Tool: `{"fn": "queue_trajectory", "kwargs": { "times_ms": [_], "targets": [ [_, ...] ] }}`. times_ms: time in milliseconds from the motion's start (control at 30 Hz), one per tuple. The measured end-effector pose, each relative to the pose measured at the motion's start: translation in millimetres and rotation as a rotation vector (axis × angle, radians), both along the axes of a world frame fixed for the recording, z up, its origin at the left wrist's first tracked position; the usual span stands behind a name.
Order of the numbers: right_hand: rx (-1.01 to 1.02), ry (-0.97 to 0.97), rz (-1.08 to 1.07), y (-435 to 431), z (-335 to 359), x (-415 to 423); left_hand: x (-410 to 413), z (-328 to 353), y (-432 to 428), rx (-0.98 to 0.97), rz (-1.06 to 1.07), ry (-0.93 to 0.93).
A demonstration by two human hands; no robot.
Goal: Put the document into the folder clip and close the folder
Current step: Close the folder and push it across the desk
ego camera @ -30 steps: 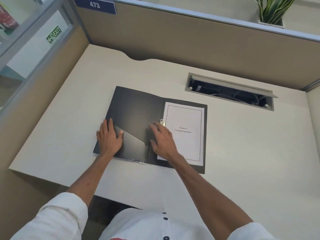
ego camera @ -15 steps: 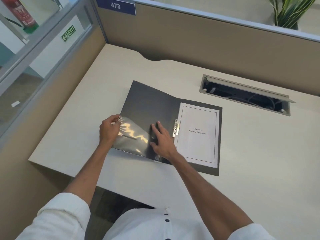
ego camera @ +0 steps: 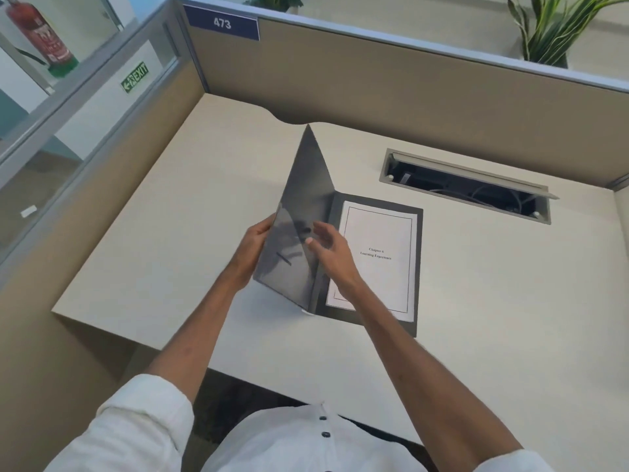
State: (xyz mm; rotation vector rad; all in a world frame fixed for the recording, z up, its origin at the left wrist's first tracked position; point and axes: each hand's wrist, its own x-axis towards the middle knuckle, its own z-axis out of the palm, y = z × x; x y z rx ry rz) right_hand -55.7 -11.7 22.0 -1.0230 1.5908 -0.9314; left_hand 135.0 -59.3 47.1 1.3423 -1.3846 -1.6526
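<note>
A dark grey folder [ego camera: 418, 216] lies on the desk with its right half flat. On that half rests a white document [ego camera: 384, 233] with a printed title. The folder's left cover [ego camera: 306, 185] stands lifted, nearly upright, with a shiny inner pocket at its lower part. My left hand [ego camera: 253, 247] grips the cover's outer edge. My right hand [ego camera: 332, 248] hovers near the spine over the document's left edge, fingers apart, holding nothing. The clip is hidden behind my right hand.
The beige desk [ego camera: 170, 233] is boxed in by tan partition walls at the back and left. An open cable tray [ego camera: 466, 185] is set into the desk at the back right. The desk's front edge runs just below the folder.
My left hand has raised the left cover from lying almost flat to nearly upright. My right hand has lifted off the inner pocket and moved right, toward the spine.
</note>
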Motion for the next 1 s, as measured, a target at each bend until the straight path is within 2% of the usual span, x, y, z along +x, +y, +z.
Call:
{"fn": "queue_trajectory", "kwargs": {
  "times_ms": [167, 267, 400, 500, 767, 1000],
  "targets": [
    [-0.023, -0.151, -0.168, 4, 17, -42, -64, -7, 12, -0.068, -0.246, -0.018],
    [-0.001, -0.210, -0.239, 13, 25, -74, -94, -15, 21, -0.152, -0.318, -0.088],
    [0.109, -0.241, -0.358, 28, 26, -116, -121, -32, 36, -0.275, -0.432, -0.245],
    [0.175, -0.262, -0.470, 36, 16, -143, -134, -48, 43, -0.368, -0.542, -0.439],
    [0.261, 0.186, -0.558, 73, -18, -180, -142, -82, 49, -0.458, -0.697, -0.810],
    [0.275, 0.514, -0.307, 86, -41, -166, -139, -93, 51, -0.525, -0.734, -0.989]
  ]
}}
